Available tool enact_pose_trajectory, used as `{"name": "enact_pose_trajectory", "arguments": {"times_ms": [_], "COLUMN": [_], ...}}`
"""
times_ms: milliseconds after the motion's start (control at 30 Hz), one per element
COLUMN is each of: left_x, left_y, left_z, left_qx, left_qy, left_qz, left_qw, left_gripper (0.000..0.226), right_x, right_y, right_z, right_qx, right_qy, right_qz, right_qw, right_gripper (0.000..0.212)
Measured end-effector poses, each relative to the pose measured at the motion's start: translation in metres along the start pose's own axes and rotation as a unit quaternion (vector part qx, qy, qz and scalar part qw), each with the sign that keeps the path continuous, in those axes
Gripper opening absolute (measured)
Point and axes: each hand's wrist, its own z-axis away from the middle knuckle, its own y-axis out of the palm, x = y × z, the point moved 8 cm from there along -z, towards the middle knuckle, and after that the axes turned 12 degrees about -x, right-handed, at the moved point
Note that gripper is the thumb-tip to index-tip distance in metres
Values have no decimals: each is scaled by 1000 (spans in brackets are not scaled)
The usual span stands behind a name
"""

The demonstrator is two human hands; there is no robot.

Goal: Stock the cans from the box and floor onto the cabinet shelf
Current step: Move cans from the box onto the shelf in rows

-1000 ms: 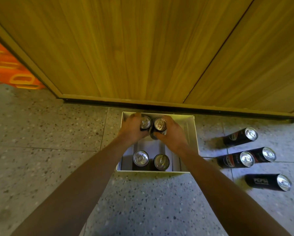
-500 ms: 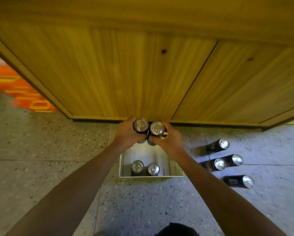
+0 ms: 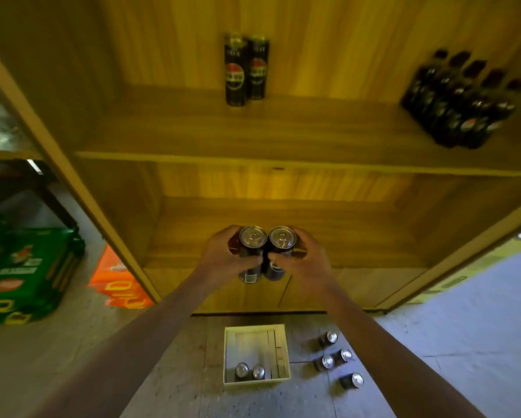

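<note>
Black cans (image 3: 265,251) clasped upright, side by side, between both hands' grip

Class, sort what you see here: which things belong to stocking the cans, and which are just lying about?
Job: left hand, right hand, held cans, box, box cans, floor cans, shelf, shelved cans.

Lying about: bottles, green crate, orange crate.

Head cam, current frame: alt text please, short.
Two hands, left hand and right hand, each lift a black can toward a wooden cabinet, where two cans stand; below, a white box holds two more cans.
</note>
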Motion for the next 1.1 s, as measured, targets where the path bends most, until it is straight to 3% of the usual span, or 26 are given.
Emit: {"name": "enact_pose_trajectory", "arguments": {"times_ms": [233,433,733,1100], "left_x": [-150,-192,-197,-190], "left_y": [-61,-80,-89,-79], "left_z": [-52,-102,-167,-202], "left_qx": [-10,-54,-126,-76], "left_qy": [65,74,45,72], "left_qz": [9,9,-10,3], "left_qw": [998,996,991,995], "left_gripper": [51,48,50,47], "right_x": [151,207,225,201], "right_y": [-52,-52,-26,-13], "right_z": [-47,-106,-180,-213], "right_qx": [-34,-38,-3,7], "right_qy": [-57,-89,-130,-103], "right_qz": [-38,-66,-65,-93], "right_qw": [997,993,989,990], "right_gripper": [56,65,62,59]}}
